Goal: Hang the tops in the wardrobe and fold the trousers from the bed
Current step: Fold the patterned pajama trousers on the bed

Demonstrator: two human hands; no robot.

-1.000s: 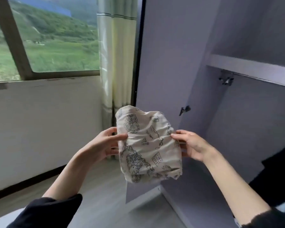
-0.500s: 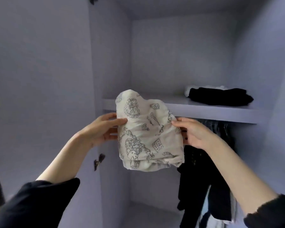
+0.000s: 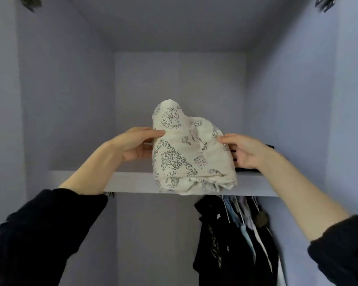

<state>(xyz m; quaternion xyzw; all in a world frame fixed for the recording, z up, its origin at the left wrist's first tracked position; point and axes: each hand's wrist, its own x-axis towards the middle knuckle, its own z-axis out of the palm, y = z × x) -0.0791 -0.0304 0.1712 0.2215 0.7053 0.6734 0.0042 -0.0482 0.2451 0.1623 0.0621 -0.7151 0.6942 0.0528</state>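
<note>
Left hand (image 3: 135, 148) and right hand (image 3: 243, 150) gripping folded cream printed trousers (image 3: 191, 153), soft, crumpled, over smooth lilac shelf (image 3: 132, 182)

- Folded trousers (image 3: 191, 153) you hold: cream, dark line-drawn cartoon print.
- Your sleeves (image 3: 50, 230): black.
- Wardrobe (image 3: 70, 100) walls: pale lilac-grey.
- Shelf (image 3: 132, 183): lighter lilac-white.
- Hanging clothes (image 3: 232, 244) below: mostly black, some light blue and white.
- Folded pile (image 3: 244, 169) behind your right hand: black.

Folded cream printed trousers (image 3: 191, 155) above wardrobe shelf (image 3: 132, 182)
</note>
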